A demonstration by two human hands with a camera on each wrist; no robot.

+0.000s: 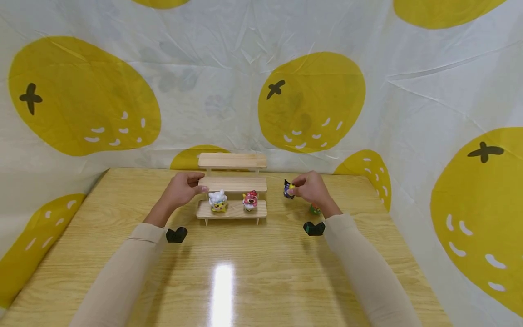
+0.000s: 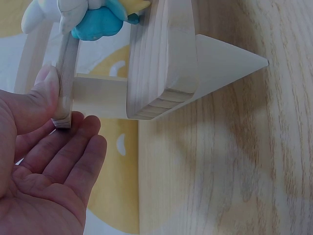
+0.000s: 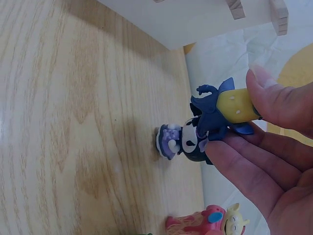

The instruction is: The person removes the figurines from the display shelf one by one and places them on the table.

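Note:
A three-tier wooden display stand (image 1: 237, 184) stands at the back of the table. My left hand (image 1: 182, 190) grips the left end of its middle tier, thumb on one face and fingers curled at the other. On the lowest tier are a figurine with a white hood (image 1: 218, 200) and a pink figurine with a red top (image 1: 250, 200). Right of the stand, my right hand (image 1: 312, 187) pinches a figurine (image 3: 190, 139) by its dark blue and yellow top; its face is white and its dress purple. Whether its base touches the table I cannot tell.
Another figurine (image 1: 314, 209), partly hidden by my right wrist, stands on the wooden table (image 1: 261, 281); it looks red with a yellow head (image 3: 210, 223) in the right wrist view. A white curtain (image 1: 229, 104) with yellow fruit prints hangs behind the table and at its sides.

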